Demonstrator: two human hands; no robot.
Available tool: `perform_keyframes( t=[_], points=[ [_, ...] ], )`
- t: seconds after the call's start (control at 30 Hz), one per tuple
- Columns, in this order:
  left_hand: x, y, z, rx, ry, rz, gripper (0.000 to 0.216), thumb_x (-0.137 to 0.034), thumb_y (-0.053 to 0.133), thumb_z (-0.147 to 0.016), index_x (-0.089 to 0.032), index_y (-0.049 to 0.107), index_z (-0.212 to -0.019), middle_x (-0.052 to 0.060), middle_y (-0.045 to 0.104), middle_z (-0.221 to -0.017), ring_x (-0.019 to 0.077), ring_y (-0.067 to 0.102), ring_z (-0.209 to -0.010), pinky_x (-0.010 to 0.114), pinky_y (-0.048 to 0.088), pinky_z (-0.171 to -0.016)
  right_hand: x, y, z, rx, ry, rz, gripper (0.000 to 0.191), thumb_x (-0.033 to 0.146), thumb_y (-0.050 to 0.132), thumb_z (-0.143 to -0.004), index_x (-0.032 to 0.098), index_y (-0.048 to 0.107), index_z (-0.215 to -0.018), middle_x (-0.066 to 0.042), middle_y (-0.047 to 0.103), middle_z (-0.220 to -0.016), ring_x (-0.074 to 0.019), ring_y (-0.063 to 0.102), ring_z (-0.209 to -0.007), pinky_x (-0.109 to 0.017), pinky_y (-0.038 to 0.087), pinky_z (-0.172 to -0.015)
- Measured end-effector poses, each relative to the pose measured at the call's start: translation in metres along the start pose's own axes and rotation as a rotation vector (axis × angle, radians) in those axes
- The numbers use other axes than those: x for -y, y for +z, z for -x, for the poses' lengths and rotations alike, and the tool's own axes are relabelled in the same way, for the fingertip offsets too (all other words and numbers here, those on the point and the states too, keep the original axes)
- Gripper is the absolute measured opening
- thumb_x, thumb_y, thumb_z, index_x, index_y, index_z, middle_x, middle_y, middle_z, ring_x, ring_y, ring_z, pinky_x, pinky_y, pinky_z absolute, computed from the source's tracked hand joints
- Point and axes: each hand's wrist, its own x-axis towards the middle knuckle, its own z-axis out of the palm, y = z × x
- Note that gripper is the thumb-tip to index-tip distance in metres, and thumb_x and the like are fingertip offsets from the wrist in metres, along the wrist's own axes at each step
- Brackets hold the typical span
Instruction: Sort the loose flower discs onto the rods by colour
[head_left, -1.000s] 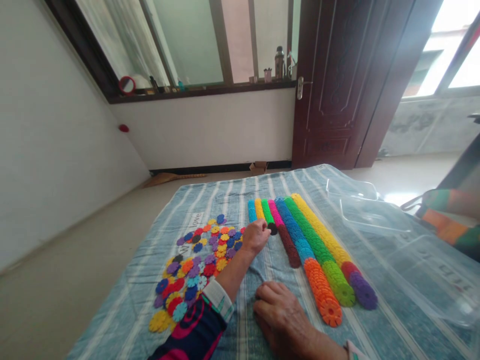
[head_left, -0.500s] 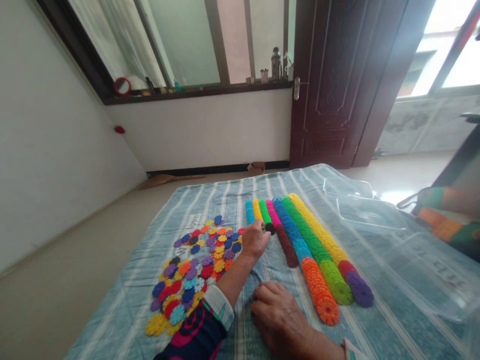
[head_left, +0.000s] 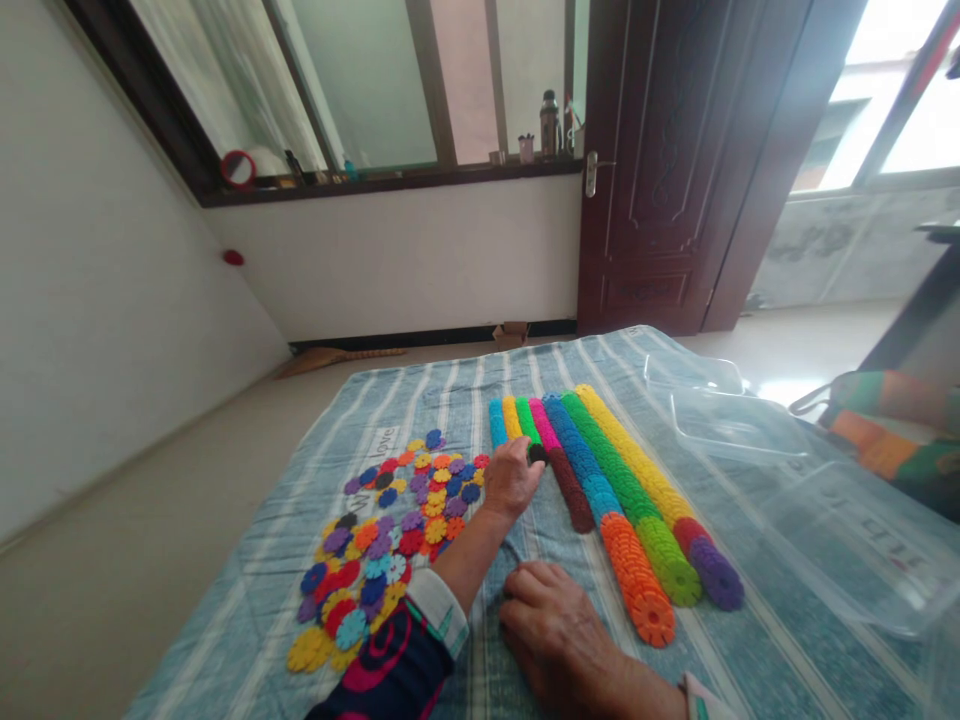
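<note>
My left hand reaches forward over the near ends of the short rows of notched plastic discs. Its fingers are bent together at the near end of the yellow row, and whatever they pinch is hidden beneath them. Close to its thumb is a black disc ending the bright green row; the light blue row lies to its left. Nearer to me, my right hand rests on the striped cloth with curled fingers, and its palm side is out of sight.
Loose flower-shaped discs of many colours spread left of my arm. Longer overlapping rows, including a blue and orange one, slant to the right. Clear plastic containers stand beyond them, near a colourful bag.
My left hand has shifted very slightly at the near end of the yellow row, its thumb still beside the black disc. My right hand stays put. The view has moved a little.
</note>
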Motion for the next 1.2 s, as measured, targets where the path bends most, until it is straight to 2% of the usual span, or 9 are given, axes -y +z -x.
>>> perform_keyframes(
  t=[0.17,0.43,1.2],
  points=[
    [-0.008,-0.005,0.002,0.039,0.019,-0.072,0.038,-0.034,0.067,-0.084,-0.021,0.064,-0.12,0.008,0.068,-0.106,0.0229,0.061,-0.107,0.03,0.046,-0.092,0.0,0.0,0.0,-0.009,-0.011,0.01,0.018,0.01,0.058,-0.082,0.02,0.05,-0.069,0.0,0.057,-0.075,-0.0167,0.053,-0.072,-0.03,0.037,-0.065],
    [-0.011,-0.004,0.0,0.048,0.028,-0.124,0.024,-0.034,0.062,-0.086,-0.021,0.068,-0.104,0.008,0.066,-0.101,0.0224,0.061,-0.102,0.03,0.047,-0.087,-0.001,-0.001,0.0,0.006,-0.011,0.018,0.017,0.009,0.057,-0.081,0.02,0.051,-0.071,-0.001,0.058,-0.076,-0.0171,0.052,-0.074,-0.03,0.037,-0.066],
    [-0.002,-0.001,-0.001,0.034,0.0,-0.006,0.026,-0.034,0.067,-0.083,-0.018,0.068,-0.104,0.009,0.068,-0.103,0.0219,0.063,-0.101,0.03,0.047,-0.089,0.0,-0.004,0.0,0.049,0.007,0.007,0.017,0.011,0.056,-0.083,0.02,0.05,-0.07,0.0,0.057,-0.077,-0.0166,0.052,-0.074,-0.03,0.039,-0.066]
  ],
)
